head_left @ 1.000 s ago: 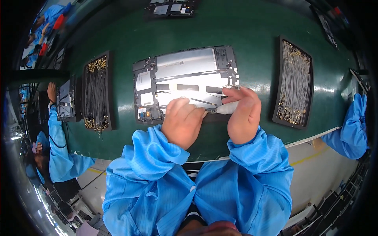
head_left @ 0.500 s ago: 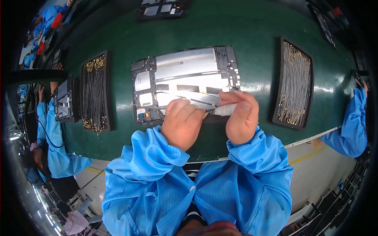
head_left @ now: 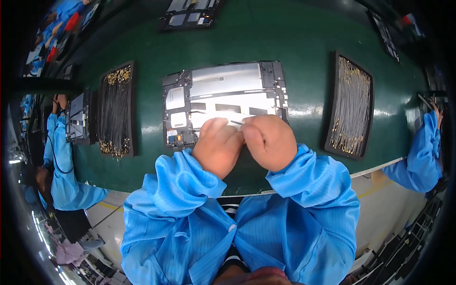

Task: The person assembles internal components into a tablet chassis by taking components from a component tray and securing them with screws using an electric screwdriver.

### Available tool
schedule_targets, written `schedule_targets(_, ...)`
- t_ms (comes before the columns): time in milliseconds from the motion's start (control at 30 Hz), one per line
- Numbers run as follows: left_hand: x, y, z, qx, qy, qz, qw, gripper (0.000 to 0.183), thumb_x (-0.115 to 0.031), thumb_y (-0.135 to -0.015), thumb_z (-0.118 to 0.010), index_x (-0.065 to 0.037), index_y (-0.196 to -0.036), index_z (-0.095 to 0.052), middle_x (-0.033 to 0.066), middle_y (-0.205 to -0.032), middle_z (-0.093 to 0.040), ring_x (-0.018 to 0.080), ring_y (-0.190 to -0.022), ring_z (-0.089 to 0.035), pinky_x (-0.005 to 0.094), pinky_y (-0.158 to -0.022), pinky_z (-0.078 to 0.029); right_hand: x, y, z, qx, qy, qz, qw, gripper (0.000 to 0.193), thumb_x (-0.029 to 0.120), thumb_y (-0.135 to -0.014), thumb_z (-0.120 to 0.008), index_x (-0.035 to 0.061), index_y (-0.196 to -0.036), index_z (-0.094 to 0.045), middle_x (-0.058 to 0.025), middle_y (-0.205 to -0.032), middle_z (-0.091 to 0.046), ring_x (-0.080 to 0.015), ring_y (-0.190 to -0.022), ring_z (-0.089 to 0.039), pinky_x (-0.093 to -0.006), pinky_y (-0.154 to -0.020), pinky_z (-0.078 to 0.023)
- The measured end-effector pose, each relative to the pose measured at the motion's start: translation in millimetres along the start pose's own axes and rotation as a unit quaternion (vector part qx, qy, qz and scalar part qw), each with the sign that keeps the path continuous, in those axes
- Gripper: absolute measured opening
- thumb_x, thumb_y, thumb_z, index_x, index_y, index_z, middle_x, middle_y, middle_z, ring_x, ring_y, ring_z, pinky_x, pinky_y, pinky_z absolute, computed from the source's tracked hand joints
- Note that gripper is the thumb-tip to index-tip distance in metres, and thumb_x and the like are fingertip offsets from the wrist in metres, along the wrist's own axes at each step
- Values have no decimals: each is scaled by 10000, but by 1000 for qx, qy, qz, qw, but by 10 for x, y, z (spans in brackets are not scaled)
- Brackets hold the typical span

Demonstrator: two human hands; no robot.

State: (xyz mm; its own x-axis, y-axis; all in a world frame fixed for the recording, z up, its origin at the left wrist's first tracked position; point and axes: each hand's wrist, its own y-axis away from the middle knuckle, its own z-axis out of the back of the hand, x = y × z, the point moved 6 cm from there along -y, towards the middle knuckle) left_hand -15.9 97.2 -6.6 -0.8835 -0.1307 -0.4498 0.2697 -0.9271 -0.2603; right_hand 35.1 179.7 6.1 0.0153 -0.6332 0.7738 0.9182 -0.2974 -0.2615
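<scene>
An opened tablet [head_left: 227, 81] lies in front of me, its silver battery and metal plates facing up. Over its lower edge my left hand [head_left: 217, 146] is curled, fingers bent down onto the inner parts. My right hand [head_left: 270, 142] presses in from the other side, closed, its fingertips meeting those of the left. Whatever sits between the fingertips is hidden by the hands. A thin dark cable-like strip [head_left: 235, 123] shows just beyond the fingers. Both hands cover the tablet's lower middle and lower right corner.
A black tray [head_left: 133, 109] of black cables with gold ends stands left, another tray [head_left: 331, 95] of grey cables right. Stacked tablet parts [head_left: 78, 121] lie far left. Another opened tablet [head_left: 189, 18] lies at the back. Co-workers in blue sleeves [head_left: 418, 154] sit at both sides.
My right hand has moved left and turned over, closing against the left hand. The white wrapped piece seen at its fingers is now hidden. The tablet sits slightly shifted in view.
</scene>
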Motion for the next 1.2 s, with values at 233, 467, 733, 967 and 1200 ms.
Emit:
schedule_targets(233,1026,557,755,-201,-149,300,921,255,-229,-767,-508,-11,-895,-541,135,-788,-543,267,-760,-498,363,-728,-381,-651,348,445,-203,-275,-423,839,404,307,-796,-450,9,-1066,-415,-23,-660,-478,-67,-489,-417,-190,-402,-345)
schedule_targets(467,1339,919,463,-100,341,547,758,377,-313,-789,-485,2,-995,-508,35,-767,-536,79,-627,-449,202,-557,-362,-605,590,80,173,-336,-513,770,433,401,-769,-460,-16,-884,-476,-46,-582,-462,-84,-438,-421,-196,-365,-339)
schedule_targets(733,462,277,594,-239,751,391,476,340,-323,-846,-338,-68,-1059,-411,62,-924,-527,133,-754,-520,258,-629,-437,166,-246,-500,-1,-527,-410,745,299,340,-779,-486,52,-856,-473,-13,-598,-475,-71,-432,-407,-182,-361,-326)
schedule_targets(967,1072,279,1149,-289,722,411,476,221,-271,-793,-442,-78,-884,-502,74,-701,-568,92,-385,-447,123,-287,-298,534,-932,-804,156,-439,-221,857,406,401,-801,-417,21,-940,-453,-48,-730,-492,-82,-576,-433,-203,-481,-377)
schedule_targets(1200,2589,181,1459,-440,681,378,447,216,-203,-784,-470,-69,-951,-503,74,-824,-574,128,-537,-522,155,-379,-403,-180,62,-721,71,-385,-442,807,378,277,-796,-480,2,-1054,-449,-84,-831,-535,-118,-732,-511,-229,-657,-423)
